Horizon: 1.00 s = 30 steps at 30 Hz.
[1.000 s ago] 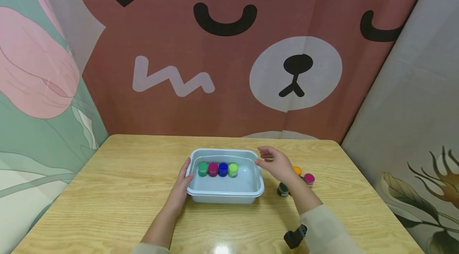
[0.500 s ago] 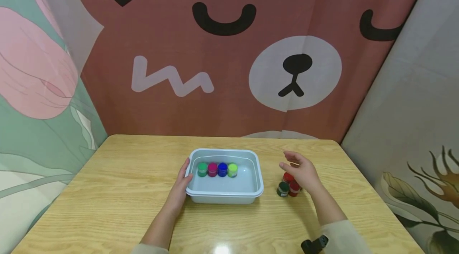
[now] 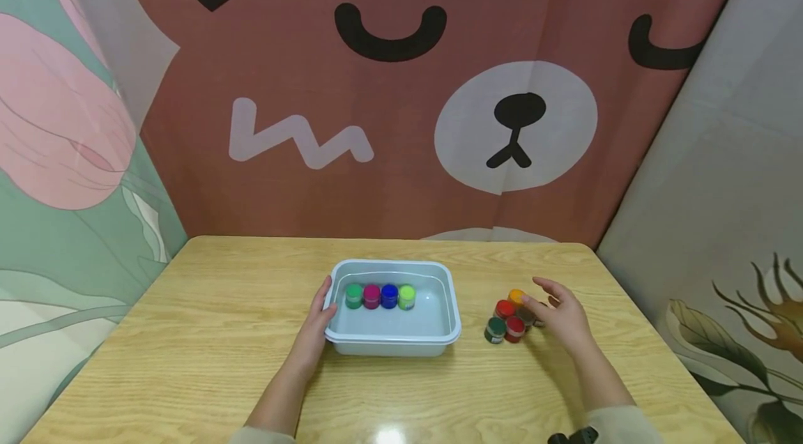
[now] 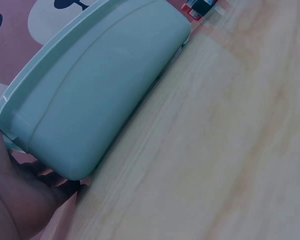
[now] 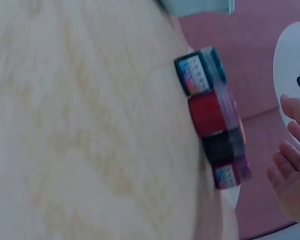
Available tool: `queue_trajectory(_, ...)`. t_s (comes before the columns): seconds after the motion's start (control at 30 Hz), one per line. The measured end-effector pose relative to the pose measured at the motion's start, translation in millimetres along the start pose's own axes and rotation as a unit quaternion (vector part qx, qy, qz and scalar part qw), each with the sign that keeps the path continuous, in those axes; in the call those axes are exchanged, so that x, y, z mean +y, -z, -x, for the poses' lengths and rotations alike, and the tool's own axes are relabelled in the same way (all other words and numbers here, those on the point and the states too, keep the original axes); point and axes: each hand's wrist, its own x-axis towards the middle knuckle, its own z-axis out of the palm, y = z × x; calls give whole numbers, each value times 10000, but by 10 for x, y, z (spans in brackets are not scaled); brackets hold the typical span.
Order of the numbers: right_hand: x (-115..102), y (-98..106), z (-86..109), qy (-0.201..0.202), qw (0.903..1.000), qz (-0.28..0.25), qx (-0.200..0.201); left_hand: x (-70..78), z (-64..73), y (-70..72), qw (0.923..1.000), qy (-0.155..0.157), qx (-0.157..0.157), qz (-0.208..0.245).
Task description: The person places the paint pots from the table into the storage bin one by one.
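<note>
At the bottom edge of the head view, a beige fabric sleeve (image 3: 627, 424) and a small black device (image 3: 573, 436) sit at the right wrist. Beyond, on the yellow wood-grain table (image 3: 207, 332), the left hand (image 3: 317, 325) grips the left end of a pale blue rectangular plastic tub (image 3: 392, 346), thumb at the rim, fingers against the outer wall. To the tub's right, a short dark green jar (image 3: 495, 330) and a short red jar (image 3: 515, 329) stand side by side, with a second red jar (image 3: 505, 309) and an orange-lidded jar (image 3: 516, 296) behind. The right wrist view adds a blackish jar (image 5: 223, 146) and a magenta jar (image 5: 229, 175). The right hand (image 3: 560, 317) hovers at this cluster, fingers loosely bent, holding nothing. Inside the tub, green (image 3: 354, 296), magenta (image 3: 372, 296), blue (image 3: 389, 296) and lime (image 3: 407, 297) jars form a row. Farthest back hangs a reddish-brown cloth (image 3: 301, 200) with a cartoon animal face.
</note>
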Motion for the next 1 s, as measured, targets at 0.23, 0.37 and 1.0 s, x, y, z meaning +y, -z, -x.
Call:
queue_trajectory(0.23, 186, 25, 12, -107, 9999, 33, 82, 2, 3, -3, 10000, -19, -30, 16)
queue_trajectory(0.37, 262, 30, 16, -177, 9998, -44, 35, 6, 4, -6, 10000, -16, -28, 28)
queue_trajectory(1.0, 539, 70, -39, -243, 9986, 442, -175, -11, -9, -5, 10000, -38, -16, 51)
